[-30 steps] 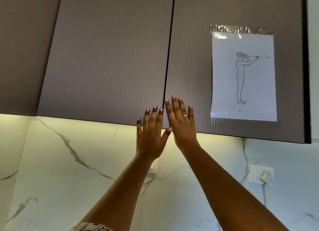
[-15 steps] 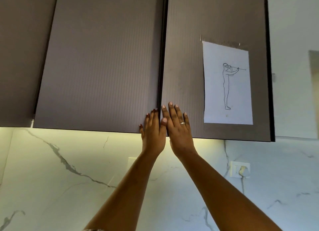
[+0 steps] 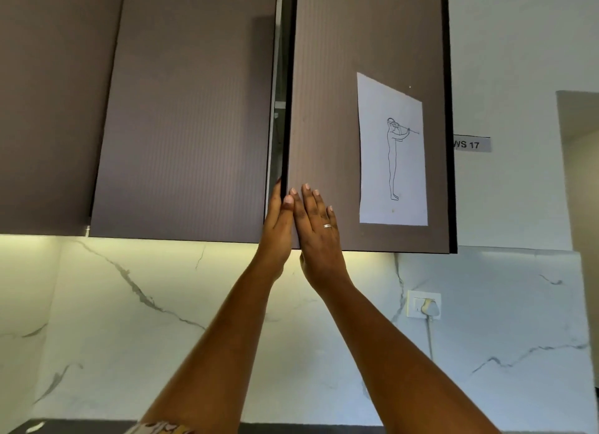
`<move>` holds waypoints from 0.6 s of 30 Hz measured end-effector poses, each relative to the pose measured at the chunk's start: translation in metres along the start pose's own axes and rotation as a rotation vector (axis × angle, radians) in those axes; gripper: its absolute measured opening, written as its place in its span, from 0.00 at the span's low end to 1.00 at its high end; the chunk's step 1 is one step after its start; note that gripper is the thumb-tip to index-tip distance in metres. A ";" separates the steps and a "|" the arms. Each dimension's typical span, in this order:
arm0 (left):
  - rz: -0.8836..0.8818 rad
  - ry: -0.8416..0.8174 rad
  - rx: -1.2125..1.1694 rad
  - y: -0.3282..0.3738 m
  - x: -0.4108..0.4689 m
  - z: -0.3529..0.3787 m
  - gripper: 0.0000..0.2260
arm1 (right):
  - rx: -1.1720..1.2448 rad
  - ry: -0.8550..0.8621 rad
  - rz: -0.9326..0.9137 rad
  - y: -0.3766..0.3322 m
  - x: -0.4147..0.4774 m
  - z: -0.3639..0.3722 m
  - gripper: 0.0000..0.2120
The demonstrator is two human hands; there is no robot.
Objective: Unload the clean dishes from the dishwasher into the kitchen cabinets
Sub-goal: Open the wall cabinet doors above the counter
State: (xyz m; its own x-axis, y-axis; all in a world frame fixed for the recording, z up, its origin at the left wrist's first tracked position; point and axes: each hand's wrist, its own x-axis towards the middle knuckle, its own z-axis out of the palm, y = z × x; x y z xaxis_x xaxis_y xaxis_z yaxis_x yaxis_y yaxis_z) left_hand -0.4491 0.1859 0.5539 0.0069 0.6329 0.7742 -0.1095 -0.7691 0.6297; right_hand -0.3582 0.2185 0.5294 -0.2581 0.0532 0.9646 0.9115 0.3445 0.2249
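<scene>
My left hand [image 3: 276,228] pinches the stiff, probably light cabinet door [image 3: 324,93] at its handleless free edge, the likeliest hold; my right hand [image 3: 319,232] lies flat on its face

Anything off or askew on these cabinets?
Nothing damaged. The right door stands ajar, left hand gripping its edge, right hand flat on its face. Only oddity: a line-drawing sheet stuck on it.

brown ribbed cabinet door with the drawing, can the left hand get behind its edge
Probably yes: the brown ribbed cabinet door is ajar, and the left hand has its fingers in the gap beside its edge.
</scene>
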 end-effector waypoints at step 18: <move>-0.127 -0.198 -0.144 0.161 -0.116 0.135 0.24 | 0.182 0.173 0.132 0.028 -0.047 -0.220 0.35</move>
State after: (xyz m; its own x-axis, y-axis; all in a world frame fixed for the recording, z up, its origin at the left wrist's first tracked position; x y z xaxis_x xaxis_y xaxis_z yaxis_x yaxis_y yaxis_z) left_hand -0.3334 -0.0235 0.5745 0.2223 0.6826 0.6962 -0.2352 -0.6554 0.7177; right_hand -0.2501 0.0196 0.5208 -0.0685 -0.0467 0.9966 0.8569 0.5087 0.0827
